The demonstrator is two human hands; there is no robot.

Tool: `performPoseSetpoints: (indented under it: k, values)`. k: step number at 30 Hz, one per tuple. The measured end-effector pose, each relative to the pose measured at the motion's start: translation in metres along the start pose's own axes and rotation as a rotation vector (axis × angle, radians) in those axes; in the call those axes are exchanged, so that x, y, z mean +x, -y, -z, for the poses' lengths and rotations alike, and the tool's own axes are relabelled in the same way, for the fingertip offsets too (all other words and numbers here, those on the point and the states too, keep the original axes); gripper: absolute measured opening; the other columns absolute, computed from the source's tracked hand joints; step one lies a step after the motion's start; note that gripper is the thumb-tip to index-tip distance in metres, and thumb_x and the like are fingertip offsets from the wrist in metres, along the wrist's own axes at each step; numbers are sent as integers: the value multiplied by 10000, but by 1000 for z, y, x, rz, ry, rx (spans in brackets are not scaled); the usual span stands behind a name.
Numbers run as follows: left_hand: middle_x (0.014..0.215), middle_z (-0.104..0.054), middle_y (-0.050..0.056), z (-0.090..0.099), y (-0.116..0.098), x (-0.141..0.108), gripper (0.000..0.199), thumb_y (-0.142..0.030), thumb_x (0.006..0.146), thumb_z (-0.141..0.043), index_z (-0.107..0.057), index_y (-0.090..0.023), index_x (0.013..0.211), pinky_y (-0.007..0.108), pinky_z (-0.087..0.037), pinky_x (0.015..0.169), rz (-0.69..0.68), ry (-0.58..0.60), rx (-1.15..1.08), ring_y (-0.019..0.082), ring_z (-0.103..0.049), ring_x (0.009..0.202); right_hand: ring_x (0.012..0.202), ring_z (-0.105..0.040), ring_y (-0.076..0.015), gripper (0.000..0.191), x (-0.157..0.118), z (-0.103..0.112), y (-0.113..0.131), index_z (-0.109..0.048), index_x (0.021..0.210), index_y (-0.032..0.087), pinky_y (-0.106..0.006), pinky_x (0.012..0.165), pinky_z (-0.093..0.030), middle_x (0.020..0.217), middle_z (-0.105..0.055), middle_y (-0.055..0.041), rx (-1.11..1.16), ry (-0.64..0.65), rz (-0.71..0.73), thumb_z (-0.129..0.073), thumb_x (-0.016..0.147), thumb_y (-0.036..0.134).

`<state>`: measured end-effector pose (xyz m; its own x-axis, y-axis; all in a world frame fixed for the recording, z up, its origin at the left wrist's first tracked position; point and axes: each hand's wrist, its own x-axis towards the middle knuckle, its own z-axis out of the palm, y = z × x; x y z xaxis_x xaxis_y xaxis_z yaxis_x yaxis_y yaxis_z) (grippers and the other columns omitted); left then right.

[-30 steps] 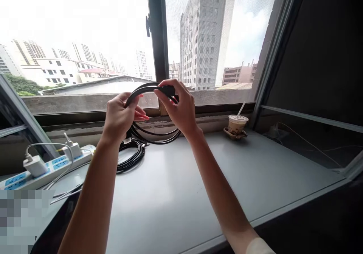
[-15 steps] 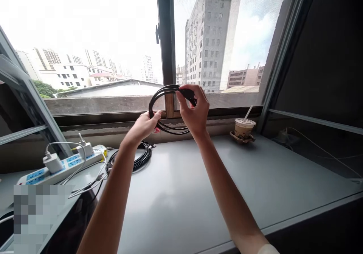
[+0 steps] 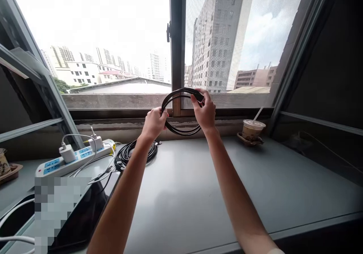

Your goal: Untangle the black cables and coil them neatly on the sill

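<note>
Holding a looped black cable (image 3: 184,89) upright above the worktop (image 3: 184,193), in front of the window. Pinching its left side with the left hand (image 3: 154,122); gripping the bunched upper right part between thumb and fingers of the right hand (image 3: 206,111). Showing a second black coil (image 3: 153,153) on the worktop, partly behind the left forearm, near a white power strip (image 3: 68,167), and a lidded drink cup (image 3: 252,130) farther right.

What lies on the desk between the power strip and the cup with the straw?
In the head view, a black cable coil lies beside the power strip, partly behind the left forearm.
</note>
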<state>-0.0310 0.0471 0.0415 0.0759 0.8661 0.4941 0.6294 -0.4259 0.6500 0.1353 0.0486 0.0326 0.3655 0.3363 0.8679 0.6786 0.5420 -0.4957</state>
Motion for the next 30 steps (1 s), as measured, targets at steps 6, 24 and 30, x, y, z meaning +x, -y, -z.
performPoseSetpoints:
  k: [6, 24, 30]
  values:
    - [655, -620, 39, -10, 2, 3, 325, -386, 855, -446, -654, -137, 865, 220, -434, 490, 9, -109, 37, 130, -563, 464, 959, -557, -163, 373, 3, 10, -6, -579, 1223, 198, -297, 891, -454, 1066, -586, -72, -278, 249, -189, -521, 899, 374]
    - [797, -667, 95, -80, 92, 13, 382, -330, 869, -452, -471, -78, 1155, 260, -498, 601, 319, 330, 340, 126, -596, 465, 937, -577, -117, 275, -38, -24, -73, -582, 1090, 87, -294, 847, -515, 1015, -582, -71, -502, 941, -639, -584, 876, 259]
    - [1065, -614, 105, -95, 99, 0, 409, -368, 896, -494, -477, -111, 1214, 350, -522, 779, 311, 418, 496, 159, -626, 842, 972, -558, -125, 287, -53, -30, -88, -562, 1099, 84, -299, 863, -507, 1060, -557, -80, -607, 1049, -718, -563, 890, 281]
